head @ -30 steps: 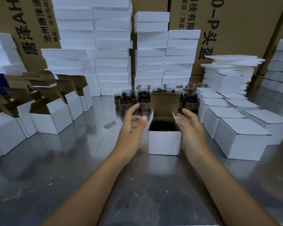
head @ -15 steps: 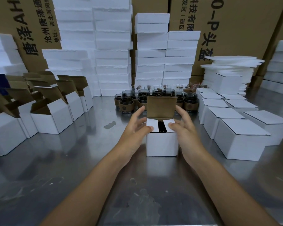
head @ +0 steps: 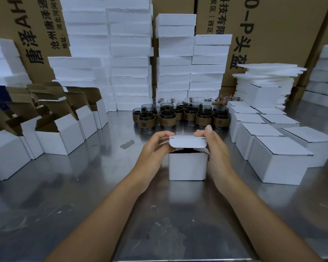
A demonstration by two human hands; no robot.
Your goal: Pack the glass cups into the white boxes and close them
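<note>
A small white box [head: 187, 168] stands on the steel table at the centre. Its lid [head: 187, 141] is folded forward over the top, the tuck flap still outside, and a dark gap shows the cup inside. My left hand [head: 155, 148] grips the lid's left end, fingers curled over its back edge. My right hand [head: 214, 146] grips the right end the same way. Behind the box stands a cluster of several glass cups [head: 180, 116] with brown sleeves.
Several open white boxes [head: 62, 133] with brown flaps raised stand at the left. Several closed white boxes [head: 278, 159] sit at the right. Stacks of white foam blocks [head: 129, 59] and large cardboard cartons [head: 273, 35] line the back. A small dark smear [head: 127, 144] marks the table.
The side flaps were folded in first. Both hands then brought the upright brown-faced lid down and forward over the box top.
</note>
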